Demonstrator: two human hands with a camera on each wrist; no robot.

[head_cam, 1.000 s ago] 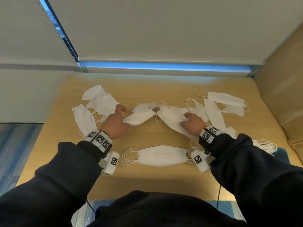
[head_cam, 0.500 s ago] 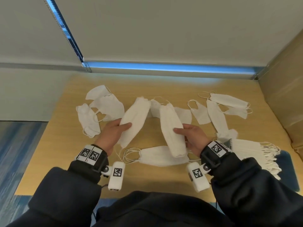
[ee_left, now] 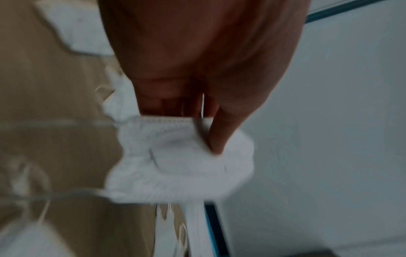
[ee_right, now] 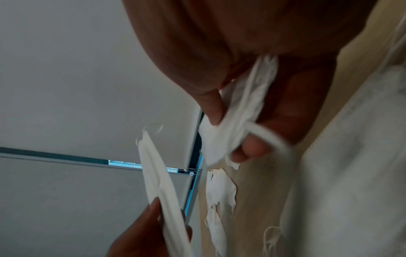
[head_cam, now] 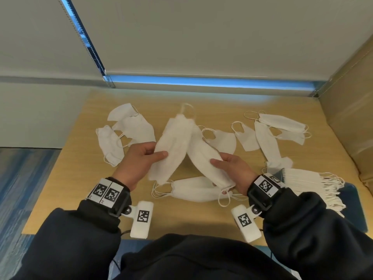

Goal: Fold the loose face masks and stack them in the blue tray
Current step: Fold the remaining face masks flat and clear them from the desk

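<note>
My left hand [head_cam: 150, 156] holds a folded white mask [head_cam: 171, 146] lifted above the table, thumb on top and fingers underneath; the left wrist view shows that mask [ee_left: 182, 156] pinched the same way. My right hand [head_cam: 226, 164] pinches a second folded mask [head_cam: 205, 158], seen close in the right wrist view [ee_right: 232, 125]. The two masks lean together at their far ends. Another folded mask [head_cam: 193, 188] lies flat under my hands. A stack of folded masks [head_cam: 302, 180] sits in the blue tray [head_cam: 351, 201] at the right.
Several loose masks lie on the wooden table [head_cam: 80, 178]: one group at the left [head_cam: 129, 130], others at the centre right [head_cam: 224, 140] and far right [head_cam: 280, 122]. A cardboard box [head_cam: 351, 118] stands along the right edge. A window blind hangs behind the table.
Both hands picked a mask off the table, pulled them toward me and lifted them; the masks' far ends now come together above the table.
</note>
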